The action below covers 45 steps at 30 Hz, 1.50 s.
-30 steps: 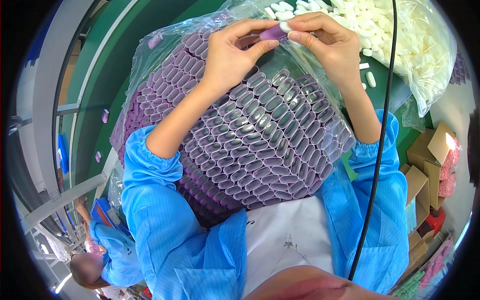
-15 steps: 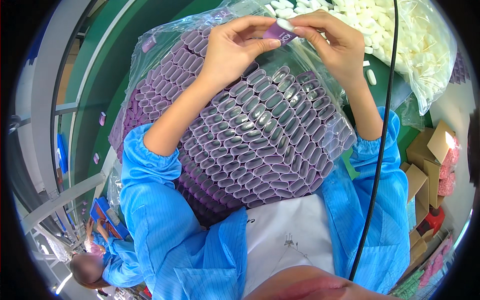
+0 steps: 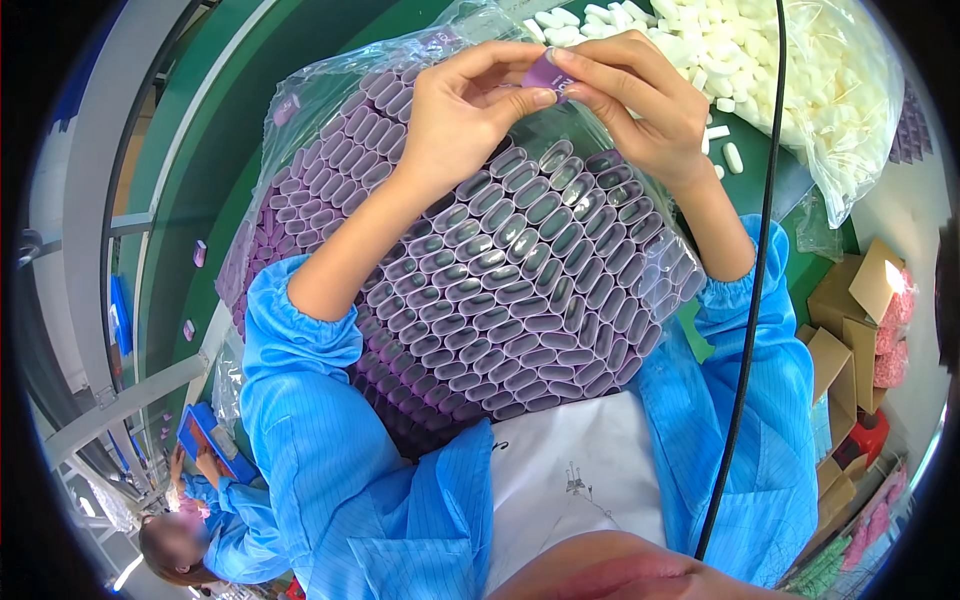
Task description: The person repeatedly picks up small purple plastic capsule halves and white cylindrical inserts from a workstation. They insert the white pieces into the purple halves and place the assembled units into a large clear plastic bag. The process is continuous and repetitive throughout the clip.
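Observation:
Above the far edge of a dense array of open oval purple shells (image 3: 530, 262), both my hands meet on one small purple shell (image 3: 545, 78). My left hand (image 3: 450, 115) closes on its left side, thumb in front and fingers behind. Against its right end, my right hand (image 3: 648, 100) pinches with thumb and fingertips, covering the shell's opening. Whatever sits inside that end is hidden by these fingers. Just beyond my right hand, white oblong foam-like pieces (image 3: 700, 45) spill from a clear plastic bag (image 3: 845, 165).
A black cable (image 3: 750, 300) hangs down past my right arm. Loose purple shells (image 3: 200, 253) lie on the green surface (image 3: 215, 190) at left. Cardboard boxes (image 3: 830, 290) stand at the right. Another person (image 3: 245, 535) works at lower left beside a blue tray (image 3: 228, 455).
My right fingers have moved left and closed over the shell's end, covering the white piece that showed in its opening. The shell is tilted more upright.

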Available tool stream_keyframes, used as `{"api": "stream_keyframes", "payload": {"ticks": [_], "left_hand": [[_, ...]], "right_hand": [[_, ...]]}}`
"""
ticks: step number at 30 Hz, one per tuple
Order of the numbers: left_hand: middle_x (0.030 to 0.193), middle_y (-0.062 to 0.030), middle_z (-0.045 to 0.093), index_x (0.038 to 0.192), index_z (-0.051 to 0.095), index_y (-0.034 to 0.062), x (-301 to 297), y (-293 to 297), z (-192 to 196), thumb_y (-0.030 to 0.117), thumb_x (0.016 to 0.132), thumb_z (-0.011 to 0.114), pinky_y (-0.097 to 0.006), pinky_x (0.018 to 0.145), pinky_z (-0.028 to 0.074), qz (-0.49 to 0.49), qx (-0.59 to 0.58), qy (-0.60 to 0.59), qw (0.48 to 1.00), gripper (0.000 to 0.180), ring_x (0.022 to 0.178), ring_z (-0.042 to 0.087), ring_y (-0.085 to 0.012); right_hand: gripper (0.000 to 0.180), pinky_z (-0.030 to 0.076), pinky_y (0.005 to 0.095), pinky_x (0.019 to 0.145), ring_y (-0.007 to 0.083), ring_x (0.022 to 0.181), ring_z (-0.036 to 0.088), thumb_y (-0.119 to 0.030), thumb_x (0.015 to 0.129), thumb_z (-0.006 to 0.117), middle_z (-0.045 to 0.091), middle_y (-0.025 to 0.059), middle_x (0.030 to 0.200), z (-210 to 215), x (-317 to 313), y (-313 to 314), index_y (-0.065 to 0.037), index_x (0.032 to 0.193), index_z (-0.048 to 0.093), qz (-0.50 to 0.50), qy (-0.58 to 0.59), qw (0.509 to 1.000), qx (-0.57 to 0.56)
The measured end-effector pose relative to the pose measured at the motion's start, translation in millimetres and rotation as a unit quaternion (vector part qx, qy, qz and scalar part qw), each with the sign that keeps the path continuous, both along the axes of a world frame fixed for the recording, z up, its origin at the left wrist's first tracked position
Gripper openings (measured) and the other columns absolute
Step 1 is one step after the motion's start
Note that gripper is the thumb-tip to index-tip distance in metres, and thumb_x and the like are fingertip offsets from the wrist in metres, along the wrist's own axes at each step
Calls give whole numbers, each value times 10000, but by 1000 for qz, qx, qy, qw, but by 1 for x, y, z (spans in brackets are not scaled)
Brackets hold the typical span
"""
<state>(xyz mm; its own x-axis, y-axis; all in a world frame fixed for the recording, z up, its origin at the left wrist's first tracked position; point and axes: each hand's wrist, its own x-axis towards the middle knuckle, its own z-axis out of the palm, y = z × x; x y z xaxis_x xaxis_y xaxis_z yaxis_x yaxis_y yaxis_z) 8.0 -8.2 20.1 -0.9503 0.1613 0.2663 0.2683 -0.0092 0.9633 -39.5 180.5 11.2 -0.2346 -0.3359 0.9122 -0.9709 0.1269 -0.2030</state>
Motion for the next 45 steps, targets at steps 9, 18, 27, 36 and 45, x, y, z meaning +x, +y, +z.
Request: {"api": "stream_keyframes", "payload": {"ticks": [9, 18, 27, 36, 45], "left_hand": [[1014, -79, 679, 1115, 646, 10, -2, -12, 13, 7, 800, 725, -271, 828, 513, 34, -58, 23, 997, 324, 909, 639, -128], [1097, -120, 678, 1228, 617, 54, -119, -231, -8, 170, 883, 607, -293, 884, 460, 155, -473, -106, 861, 364, 972, 636, -186], [1065, -106, 633, 1064, 705, 165, -90, -166, 7, 193, 835, 649, -401, 949, 433, 295, -593, 251, 706, 237, 1102, 540, -285], [1002, -62, 540, 782, 656, 38, -18, -8, 12, 121, 678, 771, -368, 827, 447, -1, -560, 281, 780, 176, 963, 481, -274], [934, -96, 659, 1000, 548, 30, -15, 0, 14, 64, 838, 706, -259, 697, 512, 17, -46, 24, 998, 229, 759, 649, -174]], "right_hand": [[250, 487, 304, 635, 199, 702, 602, -114, 744, 753, 663, 90, 831, 5, 5, 4, -41, 980, 721, 31, -160, 986, -40], [202, 483, 351, 651, 229, 701, 601, -206, 751, 749, 652, 97, 787, -6, -22, 31, -51, 876, 711, -197, -303, 925, 117], [179, 474, 393, 740, 303, 820, 592, -141, 733, 732, 593, 122, 814, -14, -11, 34, 2, 800, 648, -224, -232, 888, 327], [160, 484, 374, 757, 302, 807, 588, -121, 739, 711, 610, 137, 836, -17, -11, 33, -13, 852, 680, -200, -202, 898, 337], [153, 481, 225, 682, 90, 788, 594, -46, 889, 644, 651, 64, 875, 11, 4, 19, 43, 1012, 625, 19, -492, 870, -5]]}}
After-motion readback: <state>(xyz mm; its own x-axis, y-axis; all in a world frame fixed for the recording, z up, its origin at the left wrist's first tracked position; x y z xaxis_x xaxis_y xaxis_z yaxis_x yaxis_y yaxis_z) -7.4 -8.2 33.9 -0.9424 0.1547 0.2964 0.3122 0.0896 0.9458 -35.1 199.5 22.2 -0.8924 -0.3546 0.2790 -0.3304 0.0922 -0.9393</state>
